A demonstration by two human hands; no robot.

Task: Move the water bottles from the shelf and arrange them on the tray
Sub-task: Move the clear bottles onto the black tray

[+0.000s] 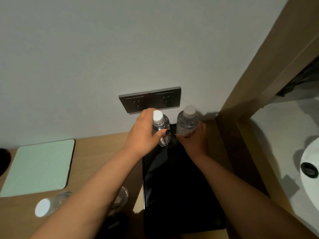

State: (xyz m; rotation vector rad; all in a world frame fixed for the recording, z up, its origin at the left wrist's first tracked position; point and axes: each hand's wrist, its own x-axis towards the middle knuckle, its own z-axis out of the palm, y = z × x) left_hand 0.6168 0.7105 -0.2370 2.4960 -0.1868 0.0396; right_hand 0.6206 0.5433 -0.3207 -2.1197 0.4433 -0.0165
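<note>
Two clear water bottles with white caps stand upright at the far end of a black tray (172, 178), close to the wall. My left hand (143, 133) is wrapped around the left bottle (161, 126). My right hand (195, 137) grips the right bottle (187, 121) from its right side. A third bottle (48, 204) stands on the wooden counter at the lower left, partly hidden by my left forearm.
A pale green mat (38, 166) lies on the wooden counter (103, 147) at the left. A double wall socket (150, 100) sits just above the bottles. A wooden panel (259, 75) and a white basin (309, 169) are on the right. A clear glass (123, 194) stands beside my left forearm.
</note>
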